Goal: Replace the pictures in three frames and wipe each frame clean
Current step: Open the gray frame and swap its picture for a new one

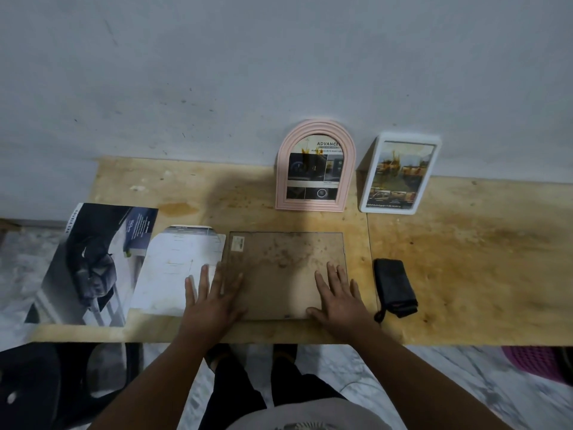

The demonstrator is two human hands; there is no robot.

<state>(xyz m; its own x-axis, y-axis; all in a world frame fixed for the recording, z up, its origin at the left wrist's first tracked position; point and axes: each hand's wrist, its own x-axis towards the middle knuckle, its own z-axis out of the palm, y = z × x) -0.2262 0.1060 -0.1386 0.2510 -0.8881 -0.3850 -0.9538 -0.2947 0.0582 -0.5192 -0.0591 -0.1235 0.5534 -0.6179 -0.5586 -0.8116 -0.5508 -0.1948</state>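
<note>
- Plywood surface [465, 243], stained.
- Flat frame [285, 274] lies face-down, centre-front.
- Brochure [93, 262] & paper sheet [173, 268] to its left.
- Pink arched frame [314, 169], white frame [400, 175] lean on wall.
- Left hand [210, 299], right hand [338, 299]: fingers spread, flat on frame.
- Dark cloth [393, 287] at right.

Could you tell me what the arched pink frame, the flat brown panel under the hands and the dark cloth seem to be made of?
Arched pink frame: probably moulded plastic, matte, with smooth ridged bands. Flat brown panel: looks like fibreboard or cardboard backing, dull and stained, with a small label. Dark cloth: soft folded fabric with a loop, possibly microfibre; weave too small to tell.
</note>
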